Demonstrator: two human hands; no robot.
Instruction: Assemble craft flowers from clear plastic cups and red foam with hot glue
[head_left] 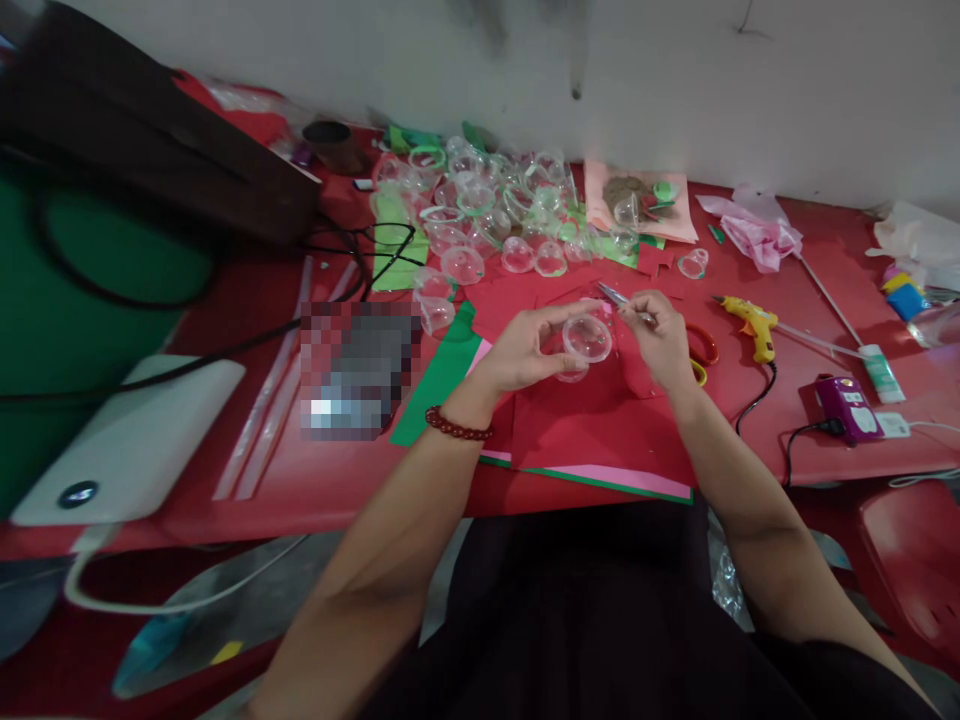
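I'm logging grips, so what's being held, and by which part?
The left hand holds a clear plastic cup by its side; the right hand grips a slim metallic tool behind its exposed tip.

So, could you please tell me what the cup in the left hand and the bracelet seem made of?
The cup in the left hand looks like glossy plastic, being see-through with pale highlights. The bracelet looks like polished wood or plastic: round dark-red beads with a slight shine.

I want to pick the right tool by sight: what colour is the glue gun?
The glue gun is yellow; the head view shows it best.
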